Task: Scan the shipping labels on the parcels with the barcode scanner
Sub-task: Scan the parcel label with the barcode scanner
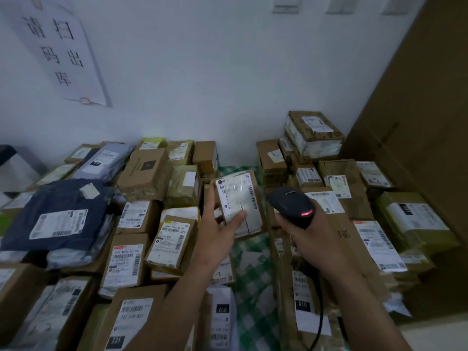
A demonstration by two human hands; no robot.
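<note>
Barcode scanner [291, 205], black with a red light [307, 213] glowing on its back, sits in the right hand [304, 239]. That hand's fingers [285, 222] are curled round the handle, and the scanner's head points up and away from them, just to the right of a small parcel [249, 198]. A dark cable [319, 312] drops from below the right hand.

The left hand [217, 234] holds the small brown parcel up, tilted, with its white shipping label [234, 198] facing the camera. The thumb [239, 217] presses on the label's lower part while the left fingers [209, 198] wrap round the box's left edge, pinching it between them. Scanner and parcel are close but not touching.

Under both hands lies a green-and-white checked cloth [253, 262]. Many other parcels [145, 171], mostly cardboard boxes with white labels, crowd either side of the fingers. A dark blue bag [58, 214] lies well left of the left fingers. Beyond the right fingers, boxes are stacked [312, 134] against the white wall. A tall cardboard sheet [417, 122] stands further right, and a paper sign [60, 51] with large characters hangs on the wall, far upper left.
</note>
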